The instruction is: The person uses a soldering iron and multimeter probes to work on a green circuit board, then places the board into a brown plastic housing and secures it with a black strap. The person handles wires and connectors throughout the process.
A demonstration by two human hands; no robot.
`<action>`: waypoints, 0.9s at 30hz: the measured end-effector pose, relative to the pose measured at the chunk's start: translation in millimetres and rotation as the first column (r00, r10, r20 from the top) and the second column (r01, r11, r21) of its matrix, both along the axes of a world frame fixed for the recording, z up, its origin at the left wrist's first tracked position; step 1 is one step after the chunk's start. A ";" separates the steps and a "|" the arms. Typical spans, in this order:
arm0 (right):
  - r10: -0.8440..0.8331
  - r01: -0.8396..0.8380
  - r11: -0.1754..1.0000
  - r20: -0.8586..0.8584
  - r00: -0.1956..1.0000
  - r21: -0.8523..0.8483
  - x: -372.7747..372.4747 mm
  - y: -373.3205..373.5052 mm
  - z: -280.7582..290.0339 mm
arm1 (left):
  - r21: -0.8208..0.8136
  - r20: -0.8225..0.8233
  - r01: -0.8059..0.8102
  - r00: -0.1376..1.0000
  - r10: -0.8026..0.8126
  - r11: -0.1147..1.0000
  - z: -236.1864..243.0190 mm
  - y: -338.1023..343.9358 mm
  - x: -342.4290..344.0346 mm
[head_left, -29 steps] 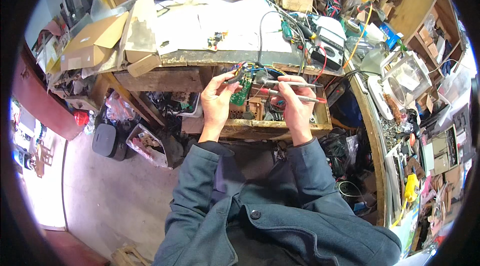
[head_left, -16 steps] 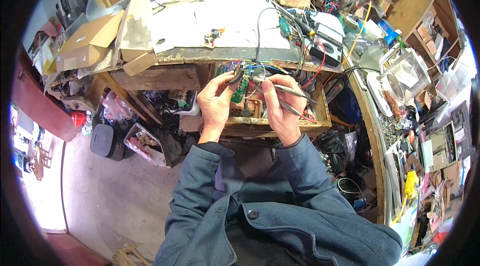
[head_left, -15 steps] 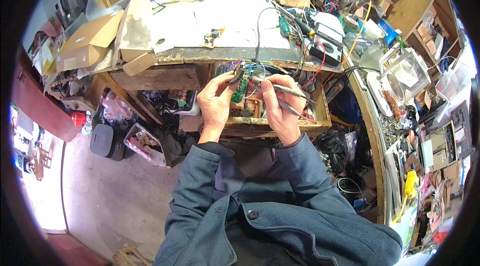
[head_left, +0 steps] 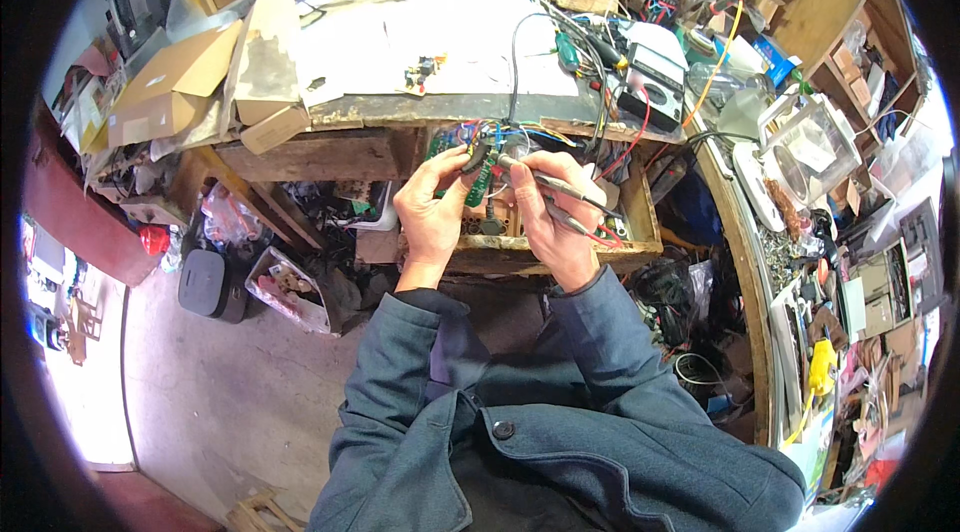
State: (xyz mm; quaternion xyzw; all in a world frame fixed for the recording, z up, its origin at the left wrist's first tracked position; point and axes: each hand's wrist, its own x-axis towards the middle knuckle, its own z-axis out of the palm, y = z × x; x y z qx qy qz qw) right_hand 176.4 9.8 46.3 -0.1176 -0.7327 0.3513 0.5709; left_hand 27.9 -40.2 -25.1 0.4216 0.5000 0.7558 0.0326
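Note:
My left hand point(head_left: 430, 220) pinches a small green circuit board point(head_left: 480, 186) by its left edge, with its thumb and fingers closed. A dark part and thin coloured wires sit at the board's upper end. Close by on the right, my right hand point(head_left: 558, 237) is closed round a pair of grey pen-like test probes point(head_left: 572, 192), with red leads near their back ends. The probe tips point left at the board's upper right; whether they touch it is too small to tell. Both hands are over an open wooden drawer point(head_left: 520, 257).
Beyond the drawer is a workbench point(head_left: 400, 112) with white paper and small loose parts point(head_left: 423, 74). A black meter-like device point(head_left: 650, 77) with cables stands at its right. Cardboard boxes point(head_left: 170, 97) crowd the left. A clutter-covered side bench point(head_left: 770, 332) runs along my right.
My right hand has shifted slightly left, bringing the probes closer to the board, and their back ends have swung a little. My left hand holds the board almost still.

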 end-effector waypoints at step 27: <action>0.177 -0.275 0.868 -0.260 0.949 -0.413 1.7 9.6 -19.9 | -0.006 -0.259 -0.233 0.940 0.223 0.973 12.9 -6.5 11.7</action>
